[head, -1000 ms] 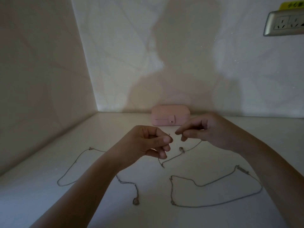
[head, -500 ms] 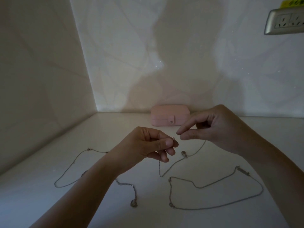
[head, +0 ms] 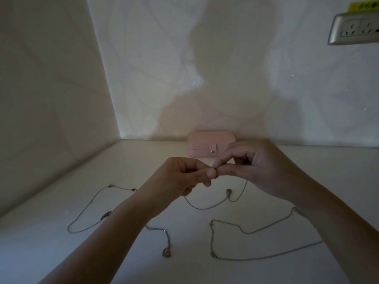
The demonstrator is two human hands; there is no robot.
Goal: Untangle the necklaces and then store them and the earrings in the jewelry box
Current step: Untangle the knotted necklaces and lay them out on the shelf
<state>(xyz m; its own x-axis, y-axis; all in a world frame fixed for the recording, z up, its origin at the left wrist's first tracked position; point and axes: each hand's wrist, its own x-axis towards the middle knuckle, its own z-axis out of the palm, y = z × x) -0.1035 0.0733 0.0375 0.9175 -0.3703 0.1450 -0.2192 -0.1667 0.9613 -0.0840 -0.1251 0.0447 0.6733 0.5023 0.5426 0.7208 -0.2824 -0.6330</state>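
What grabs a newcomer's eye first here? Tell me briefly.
Mid-frame, the left hand and right hand meet fingertip to fingertip, pinching a thin necklace whose chain and small pendant hang below them. Two more lie spread on the white tabletop: the left necklace and the right necklace. A closed pink jewelry box sits against the back wall.

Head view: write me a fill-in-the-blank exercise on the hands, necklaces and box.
The pink jewelry box at the wall is ____.
The pendant necklace hangs from ____ hands: the left hand and the right hand.
The long necklace beneath the right forearm lies on the ____.
Missing: closed; both; table.
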